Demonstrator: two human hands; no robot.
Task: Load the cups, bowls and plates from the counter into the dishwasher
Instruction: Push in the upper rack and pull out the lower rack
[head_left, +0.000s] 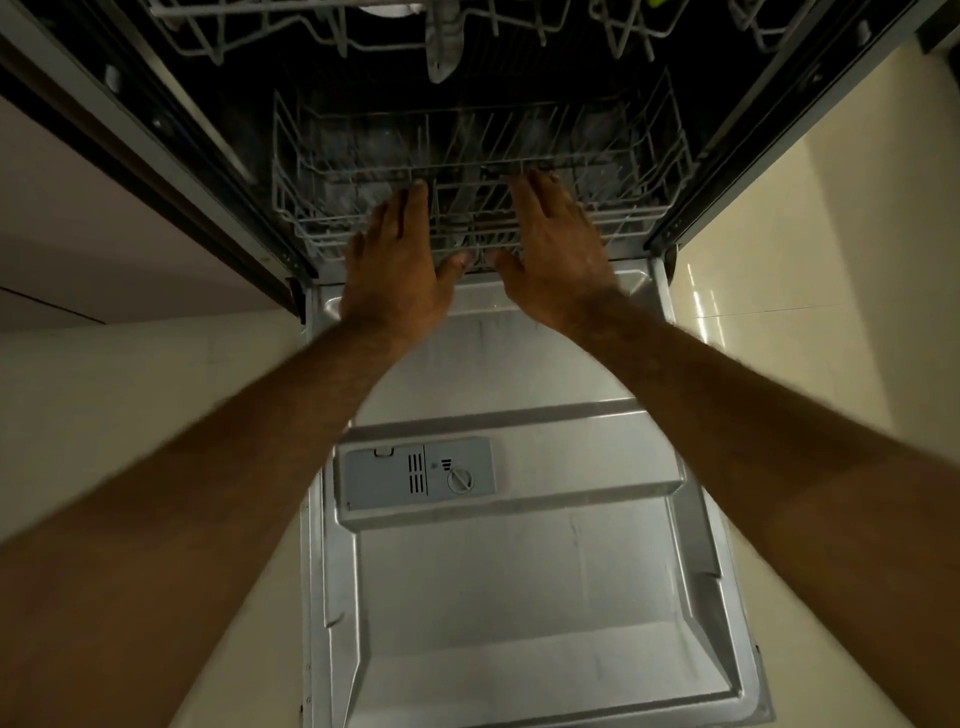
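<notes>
The dishwasher stands open, its steel door (519, 597) folded down flat toward me. Inside the dark tub sits the white wire lower rack (311, 208), pushed in, with nothing clearly in it. My left hand (400, 265) and my right hand (556, 249) both reach to the rack's front edge, side by side, fingers stretched forward over the top wire and thumbs near the lower wire. The upper rack (218, 41) hangs at the top of the view. No cups, bowls or plates show.
A grey detergent dispenser (415, 473) sits on the door's inner face. A spray arm (444, 47) hangs under the upper rack. Cabinet fronts (78, 234) flank the opening on the left, pale tiled floor (805, 234) on the right.
</notes>
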